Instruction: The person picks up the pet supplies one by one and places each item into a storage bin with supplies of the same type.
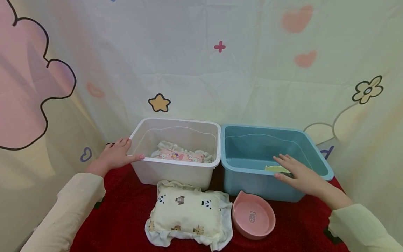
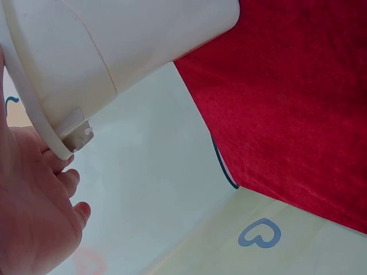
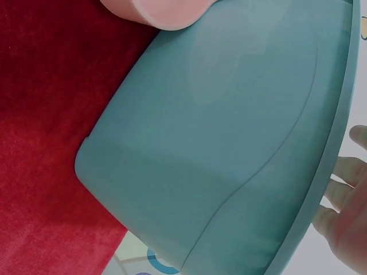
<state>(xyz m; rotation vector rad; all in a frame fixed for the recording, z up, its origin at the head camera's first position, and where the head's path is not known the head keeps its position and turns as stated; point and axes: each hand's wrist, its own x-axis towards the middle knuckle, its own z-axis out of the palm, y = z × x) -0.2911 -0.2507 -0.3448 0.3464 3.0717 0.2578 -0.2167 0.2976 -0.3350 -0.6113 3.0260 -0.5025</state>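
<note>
My left hand (image 1: pixel 117 155) rests at the left rim of a white plastic bin (image 1: pixel 176 173), fingers extended and the thumb along the front edge. Inside that bin lies a small pink pillow (image 1: pixel 181 156) with a white ruffle. Over the front rim of a blue bin (image 1: pixel 252 182) reaches my right hand (image 1: pixel 299 175), its fingers straight and nothing in its grip. Below it, a yellow-green item (image 1: pixel 273 168) shows in the blue bin, partly hidden by rim and hand. In the right wrist view, the fingers (image 3: pixel 347 169) appear just beyond the blue rim.
A cream ruffled pillow (image 1: pixel 187 213) with animal prints lies before the white bin. Right of it sits a pink bowl (image 1: pixel 253 216) with a fish-bone print, close to the blue bin. Red cloth (image 1: pixel 122 217) covers the table; a printed curtain (image 1: pixel 195 70) hangs behind.
</note>
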